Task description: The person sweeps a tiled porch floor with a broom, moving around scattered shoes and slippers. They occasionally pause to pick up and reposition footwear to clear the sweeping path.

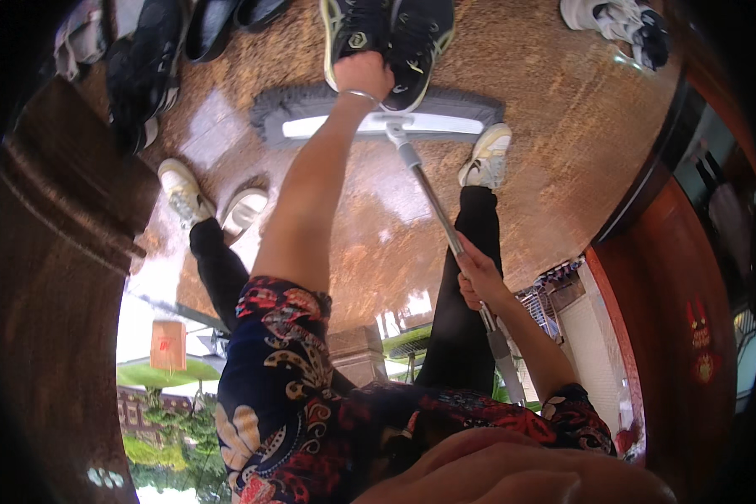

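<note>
My left hand [363, 77], with a bangle at the wrist, is closed on the front of a pair of black lace-up sneakers [414, 60] with pale yellow edging. The sneakers overlap the middle of a wide flat mop head [460, 107], which has a grey fringed pad and a white bar. My right hand [481, 274] grips the metal mop handle [438, 205] partway along. The handle slants from the mop head down past my right leg. My feet, in white and cream sneakers [488, 154], stand apart on the shiny brown floor. My left fingers are partly hidden.
Black shoes [145, 69] and dark slippers [211, 28] lie at the upper left. A pale slipper [246, 211] is beside my left foot. White and black sneakers [617, 22] are at the upper right. Dark wooden panelling [69, 189] stands left, a reddish wooden door [661, 302] right.
</note>
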### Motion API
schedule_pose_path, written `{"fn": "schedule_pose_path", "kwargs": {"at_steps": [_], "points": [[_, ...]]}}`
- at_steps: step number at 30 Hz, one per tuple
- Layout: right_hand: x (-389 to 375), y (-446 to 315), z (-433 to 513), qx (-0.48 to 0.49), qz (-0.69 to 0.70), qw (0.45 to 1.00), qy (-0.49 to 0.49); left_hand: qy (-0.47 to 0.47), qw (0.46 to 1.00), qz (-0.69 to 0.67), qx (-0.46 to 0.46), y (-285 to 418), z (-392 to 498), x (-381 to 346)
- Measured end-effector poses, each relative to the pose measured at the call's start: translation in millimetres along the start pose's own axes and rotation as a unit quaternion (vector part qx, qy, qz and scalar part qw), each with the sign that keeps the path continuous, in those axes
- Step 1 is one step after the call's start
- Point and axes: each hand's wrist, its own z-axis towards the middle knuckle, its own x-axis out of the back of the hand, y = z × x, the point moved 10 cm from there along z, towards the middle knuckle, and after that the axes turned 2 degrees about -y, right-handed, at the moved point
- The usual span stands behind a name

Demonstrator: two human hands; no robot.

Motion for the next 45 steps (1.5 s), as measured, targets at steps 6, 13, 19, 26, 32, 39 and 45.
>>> {"fn": "schedule_pose_path", "kwargs": {"at_steps": [6, 13, 19, 26, 32, 39, 45], "points": [[2.6, -0.9, 4.5, 0.048, -0.063, 0.997, -0.003, -0.070, 0.982, -0.168, 0.054, 26.8, 49.2, 22.1], [2.3, -3.0, 0.4, -0.008, -0.045, 0.999, 0.003, 0.347, 0.882, -0.311, -0.072, -29.4, -112.0, 35.3], [-8.1, -18.6, -10.0, -0.027, -0.046, 0.998, 0.035, 0.166, 0.821, -0.170, 0.520, -264.0, -342.9, -96.7], [-37.1, -27.4, -16.9, -0.025, -0.064, 0.996, 0.063, 0.063, 0.830, -0.096, 0.545, -412.7, -408.3, -207.5], [-44.3, -30.3, -21.1, -0.040, -0.041, 0.991, 0.121, 0.039, 0.758, -0.341, 0.555, -393.8, -379.6, -258.0], [-57.6, -22.3, -9.7, -0.010, -0.035, 0.988, 0.147, 0.051, 0.744, -0.440, 0.499, -351.0, -286.0, -188.4], [-35.3, -36.4, -2.8, -0.006, -0.077, 0.987, 0.138, 0.208, 0.777, -0.435, 0.404, -339.0, -268.9, -81.3]]}}
